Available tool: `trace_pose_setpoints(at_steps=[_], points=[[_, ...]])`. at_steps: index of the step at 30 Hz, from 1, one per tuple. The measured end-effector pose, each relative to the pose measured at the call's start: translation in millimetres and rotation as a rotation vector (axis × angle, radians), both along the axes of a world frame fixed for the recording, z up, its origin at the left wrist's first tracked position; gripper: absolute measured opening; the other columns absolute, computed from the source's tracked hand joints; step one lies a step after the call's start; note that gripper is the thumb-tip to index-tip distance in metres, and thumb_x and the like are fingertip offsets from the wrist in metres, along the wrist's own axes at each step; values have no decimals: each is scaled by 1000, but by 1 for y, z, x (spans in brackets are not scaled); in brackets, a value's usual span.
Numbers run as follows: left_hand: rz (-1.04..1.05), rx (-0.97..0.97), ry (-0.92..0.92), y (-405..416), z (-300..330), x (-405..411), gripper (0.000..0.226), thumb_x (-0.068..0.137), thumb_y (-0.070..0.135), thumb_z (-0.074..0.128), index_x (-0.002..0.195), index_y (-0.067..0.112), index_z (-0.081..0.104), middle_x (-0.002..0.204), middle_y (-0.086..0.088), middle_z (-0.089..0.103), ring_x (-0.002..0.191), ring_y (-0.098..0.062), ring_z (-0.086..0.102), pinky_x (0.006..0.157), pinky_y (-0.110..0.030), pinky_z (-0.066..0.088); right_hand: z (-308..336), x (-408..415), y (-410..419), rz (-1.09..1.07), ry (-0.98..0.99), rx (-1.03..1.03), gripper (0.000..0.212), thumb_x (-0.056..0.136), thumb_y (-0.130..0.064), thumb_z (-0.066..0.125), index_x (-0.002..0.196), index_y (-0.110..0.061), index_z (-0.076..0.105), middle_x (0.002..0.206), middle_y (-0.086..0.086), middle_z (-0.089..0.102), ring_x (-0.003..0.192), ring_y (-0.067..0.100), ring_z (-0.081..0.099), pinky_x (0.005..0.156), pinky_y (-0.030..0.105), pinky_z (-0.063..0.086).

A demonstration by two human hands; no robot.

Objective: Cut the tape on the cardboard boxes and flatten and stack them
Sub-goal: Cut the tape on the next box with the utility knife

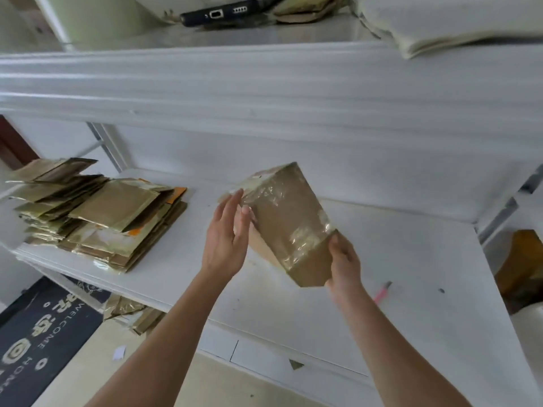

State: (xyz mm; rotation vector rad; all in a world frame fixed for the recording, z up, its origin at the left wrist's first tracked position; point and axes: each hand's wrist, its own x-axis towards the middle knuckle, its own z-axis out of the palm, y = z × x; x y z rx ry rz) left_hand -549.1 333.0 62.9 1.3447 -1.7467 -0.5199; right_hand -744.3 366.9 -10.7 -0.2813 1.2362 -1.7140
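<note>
Taped cardboard box [289,224] held tilted above tabletop [411,274], presumably to expose tape. Right hand [343,261] grip clamped on lower corner; left hand [227,230] fingers straight against side. Flattened stack [97,212] well left; pink cutter [382,292] lying near.

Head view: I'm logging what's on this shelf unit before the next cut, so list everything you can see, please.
cardboard box: one, brown with clear tape, held tilted above the white shelf
flattened boxes: one stack, brown and glossy, some orange, left on the shelf
white shelf: one, white, middle of view
cutter: one, pink, on the shelf right of the box; small and blurred
phone: one, black, on the upper ledge
doormat: one, black with pale lettering, floor at lower left
left hand: fingers straight, against the box's left side
right hand: grips the box's lower right corner
</note>
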Motion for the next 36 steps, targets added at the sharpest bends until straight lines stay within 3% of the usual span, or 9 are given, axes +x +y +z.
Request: trace_pose_setpoints(at_steps=[4,9,13,17,20,24,28,33,36], points=[[-240,22,-250,3,0,-8,57,91,65,48,138,33,51,141,9,50,124,-10,49,104,-33,42,-52,21,26,118,76,155,16,99,-23,57,115,-25,58,113,-3,65,99,16,63,87,40,55],[-407,-28,-567,20,-44,-27,49,97,34,56,144,32,45,150,12,43,139,-11,36,117,-33,23,-79,-25,56,183,1116,546,22,101,-17,47,110,-10,65,113,12,63,107,27,57,84,40,51],[-440,18,-639,32,-74,-36,47,102,31,45,147,36,38,155,16,32,146,-8,23,122,-35,6,-86,-70,78,435,1530,801,56,87,-16,66,138,-31,49,143,9,33,128,27,28,88,35,50],[-441,0,-637,32,-76,-40,46,101,32,45,147,37,39,155,17,33,146,-9,24,121,-33,4,-90,-86,91,591,1806,770,14,88,-28,60,98,-28,68,127,1,43,124,23,40,79,31,50],[-468,8,-629,32,-74,-37,46,101,30,45,146,36,40,155,16,34,146,-9,24,122,-35,5,-93,-88,90,644,2001,757,21,93,-21,49,109,-24,62,117,-3,54,120,19,49,80,32,46],[-515,37,-611,32,-72,-29,47,101,28,47,146,36,40,155,16,33,147,-8,21,123,-37,5,-71,-82,72,305,1770,625,9,94,-19,52,103,-18,54,101,-1,59,96,22,59,67,33,47],[-581,65,-600,29,-68,-25,49,98,35,52,146,35,40,156,15,32,147,-5,18,119,-29,-3,-17,-55,29,-41,1296,108,9,87,-4,58,88,-8,51,80,2,60,72,23,57,59,32,41],[-573,187,-287,28,-61,-18,38,98,9,51,132,20,61,146,8,49,140,-1,32,120,-22,6,36,4,-23,263,751,-239,23,100,-18,47,119,-21,61,95,2,71,93,15,69,85,26,53],[-434,222,-128,22,-50,-8,48,85,-12,46,115,14,72,134,6,59,129,-7,48,100,-1,29,33,31,-33,358,680,-290,21,101,-12,52,112,-22,66,97,3,73,93,20,71,84,33,56]])
